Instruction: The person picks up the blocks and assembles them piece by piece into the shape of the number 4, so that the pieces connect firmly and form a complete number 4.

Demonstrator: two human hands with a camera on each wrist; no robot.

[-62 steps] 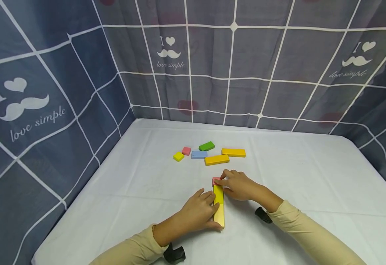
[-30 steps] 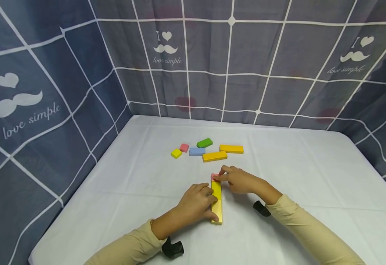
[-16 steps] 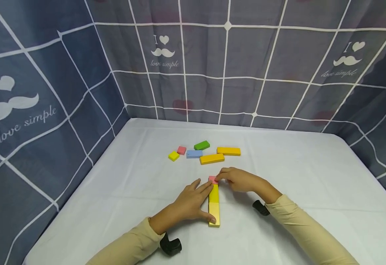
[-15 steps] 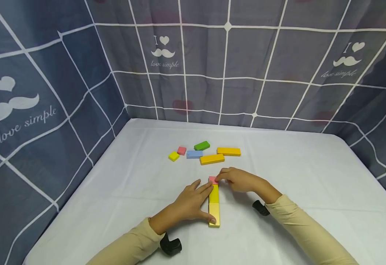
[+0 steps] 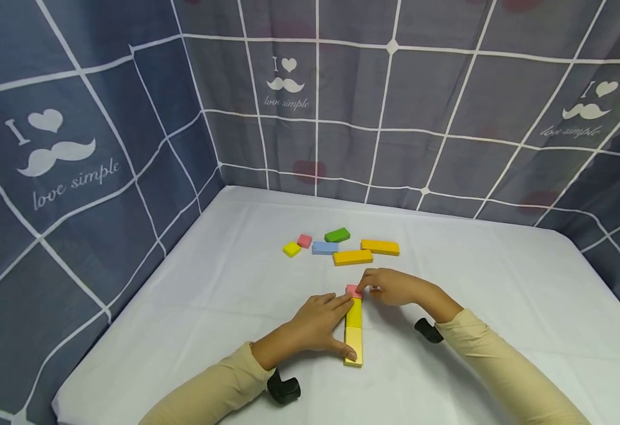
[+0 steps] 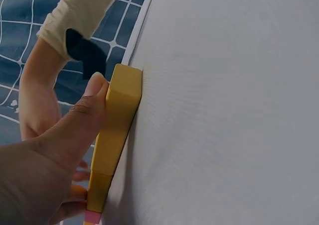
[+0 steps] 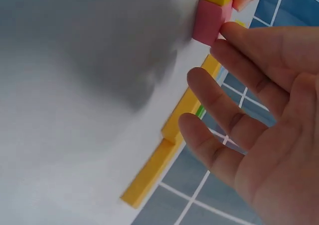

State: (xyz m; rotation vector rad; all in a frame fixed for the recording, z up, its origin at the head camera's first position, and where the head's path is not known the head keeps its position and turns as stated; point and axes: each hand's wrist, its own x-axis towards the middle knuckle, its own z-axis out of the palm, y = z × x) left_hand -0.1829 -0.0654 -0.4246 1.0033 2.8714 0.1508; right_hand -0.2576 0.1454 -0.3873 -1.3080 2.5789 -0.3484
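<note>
A straight row of blocks lies on the white tablecloth in the head view: a pink block (image 5: 352, 290) at the far end, a yellow block (image 5: 354, 314) in the middle and a longer, paler yellow block (image 5: 352, 339) nearest me. My left hand (image 5: 315, 326) spans the row from its left side. Its thumb rests on the near block's end and its fairly straight fingertips reach the yellow block by the pink one. From the right, my right hand (image 5: 395, 287) touches the pink block's edge with a fingertip; its other fingers hang loose in the right wrist view.
Beyond the row lie loose blocks: a small yellow one (image 5: 291, 249), a small pink one (image 5: 304, 241), a blue one (image 5: 325, 248), a green one (image 5: 338, 235) and two orange-yellow ones, one nearer (image 5: 353, 257) and one farther (image 5: 379, 247). Curtains (image 5: 352, 118) stand behind the table.
My left fingers have straightened and slid toward the far end. My right hand has shifted from on top of the pink block to its right edge. The head view has shifted slightly.
</note>
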